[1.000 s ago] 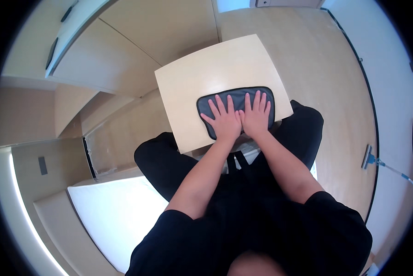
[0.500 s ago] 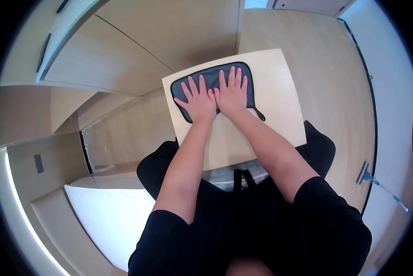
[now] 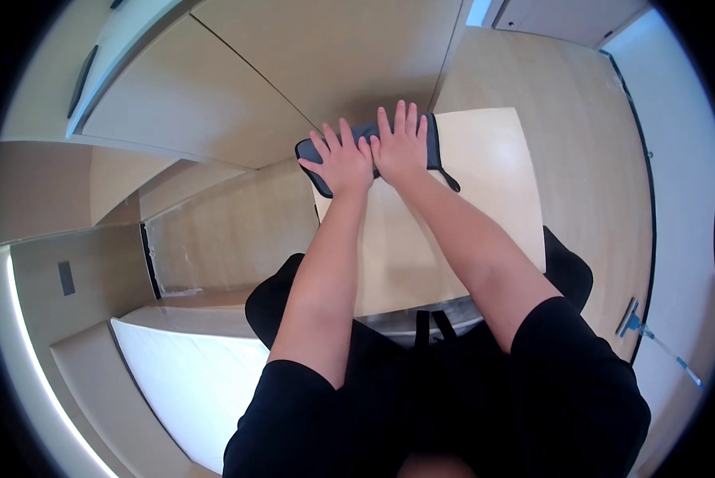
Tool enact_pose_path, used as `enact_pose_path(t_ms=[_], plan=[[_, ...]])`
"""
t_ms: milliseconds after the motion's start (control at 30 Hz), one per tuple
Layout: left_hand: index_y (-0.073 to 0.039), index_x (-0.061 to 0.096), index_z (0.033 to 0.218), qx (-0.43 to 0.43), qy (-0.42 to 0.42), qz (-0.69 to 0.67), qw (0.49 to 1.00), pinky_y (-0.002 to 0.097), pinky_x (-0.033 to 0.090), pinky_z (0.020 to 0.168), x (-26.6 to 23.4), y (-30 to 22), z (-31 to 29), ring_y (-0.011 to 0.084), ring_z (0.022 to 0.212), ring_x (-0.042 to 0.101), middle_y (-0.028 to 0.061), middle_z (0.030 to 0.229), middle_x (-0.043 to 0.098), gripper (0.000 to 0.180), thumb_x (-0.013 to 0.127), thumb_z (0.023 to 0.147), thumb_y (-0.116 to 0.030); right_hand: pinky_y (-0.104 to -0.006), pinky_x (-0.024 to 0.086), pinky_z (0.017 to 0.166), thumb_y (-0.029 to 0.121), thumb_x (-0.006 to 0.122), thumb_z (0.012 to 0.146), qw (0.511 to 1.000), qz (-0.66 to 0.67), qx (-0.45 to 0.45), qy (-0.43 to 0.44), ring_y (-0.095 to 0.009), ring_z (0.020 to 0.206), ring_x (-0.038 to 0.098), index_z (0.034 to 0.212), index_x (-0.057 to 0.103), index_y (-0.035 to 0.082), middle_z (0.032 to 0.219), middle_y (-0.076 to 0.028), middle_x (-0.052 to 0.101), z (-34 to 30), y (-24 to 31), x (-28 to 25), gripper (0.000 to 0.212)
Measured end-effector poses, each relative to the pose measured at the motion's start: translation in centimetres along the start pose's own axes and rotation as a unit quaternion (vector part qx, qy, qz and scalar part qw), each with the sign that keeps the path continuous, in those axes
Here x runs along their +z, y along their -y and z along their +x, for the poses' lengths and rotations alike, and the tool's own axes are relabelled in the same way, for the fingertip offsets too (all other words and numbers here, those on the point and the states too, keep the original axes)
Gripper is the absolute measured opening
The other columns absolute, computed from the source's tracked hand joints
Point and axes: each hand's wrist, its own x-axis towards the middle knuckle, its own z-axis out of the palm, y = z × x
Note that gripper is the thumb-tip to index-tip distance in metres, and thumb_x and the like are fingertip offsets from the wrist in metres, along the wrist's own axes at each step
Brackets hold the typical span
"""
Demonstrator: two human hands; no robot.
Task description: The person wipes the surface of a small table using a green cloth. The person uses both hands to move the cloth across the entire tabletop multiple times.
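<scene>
A dark grey cloth (image 3: 365, 131) with black edging is lying at eleven o'clock on the pale wooden tabletop (image 3: 485, 207), taking twelve as straight away from the person. Its left end seems to be overhanging the table's edge, and a black loop (image 3: 451, 182) is poking out at the cloth's own four o'clock. Both palms are bearing down on it: the left hand (image 3: 344, 167) is lying flat with its fingers fanning wide, and the right hand (image 3: 401, 155) is resting beside it, its fingers parting a little less. The thumbs are nearly meeting, and the longer fingertips are reaching past the cloth's far edge. From where I'm standing, two bare forearms are stretching up from black sleeves (image 3: 576, 366) at five and seven, while dark-trousered knees (image 3: 568, 263) are showing at four and eight. Beyond the cloth, a pale wood cabinet (image 3: 333, 64) is standing at eleven. Farther out, a long-handled floor tool (image 3: 630, 319) is sitting at four, and a white padded surface (image 3: 198, 374) is spreading at eight.
</scene>
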Motion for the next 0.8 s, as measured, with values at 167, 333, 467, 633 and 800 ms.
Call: enact_pose_path(t_ms=[167, 333, 467, 633, 800], plan=[[-0.024, 0.034, 0.173, 0.010, 0.003, -0.012, 1.000, 0.0844, 0.014, 0.121, 0.3, 0.4, -3.7, 0.0392, 0.169, 0.014, 0.0127, 0.184, 0.020, 0.067, 0.047, 0.111, -0.046, -0.0644, 0.014, 0.132, 0.048, 0.047, 0.109, 0.999, 0.003, -0.025, -0.032, -0.048, 0.166, 0.019, 0.171, 0.040, 0.013, 0.178, -0.027, 0.026, -3.6, -0.5, 0.1, 0.071], [-0.024, 0.033, 0.174, -0.003, 0.010, -0.011, 1.000, 0.0829, 0.018, 0.121, 0.3, 3.0, -11.4, 0.0395, 0.170, 0.013, 0.0130, 0.184, 0.020, 0.067, 0.046, 0.111, -0.045, -0.0657, 0.014, 0.132, 0.046, 0.050, 0.108, 0.998, 0.016, -0.058, -0.032, -0.049, 0.165, 0.020, 0.170, 0.041, 0.012, 0.177, -0.028, 0.029, -11.1, 0.6, -0.4, 0.071], [-0.023, 0.035, 0.173, -0.006, 0.004, -0.027, 1.000, 0.0808, 0.018, 0.122, 1.1, 4.1, -17.7, 0.0404, 0.169, 0.013, 0.0139, 0.183, 0.021, 0.067, 0.047, 0.111, -0.044, -0.0667, 0.016, 0.131, 0.043, 0.054, 0.106, 0.995, 0.045, -0.085, -0.035, -0.051, 0.164, 0.023, 0.167, 0.046, 0.010, 0.175, -0.031, 0.031, -16.9, 0.5, -1.1, 0.071], [-0.018, 0.033, 0.174, -0.014, -0.006, -0.021, 1.000, 0.0823, 0.011, 0.123, 2.4, 4.3, -25.4, 0.0441, 0.169, 0.012, 0.0180, 0.183, 0.020, 0.070, 0.048, 0.111, -0.044, -0.0646, 0.019, 0.132, 0.040, 0.057, 0.105, 0.992, 0.063, -0.112, -0.015, -0.048, 0.164, 0.024, 0.166, 0.048, 0.011, 0.175, -0.028, 0.032, -24.1, -0.4, -2.4, 0.068], [-0.017, 0.026, 0.176, -0.004, 0.069, -0.038, 0.997, 0.0877, 0.007, 0.119, 1.9, 3.7, -30.3, 0.0490, 0.169, 0.004, 0.0222, 0.183, 0.012, 0.075, 0.048, 0.110, -0.047, -0.0632, 0.021, 0.132, 0.039, 0.059, 0.105, 0.992, 0.061, -0.107, 0.000, -0.045, 0.164, 0.026, 0.165, 0.049, 0.013, 0.175, -0.024, 0.035, -29.3, -1.9, -3.3, 0.067]])
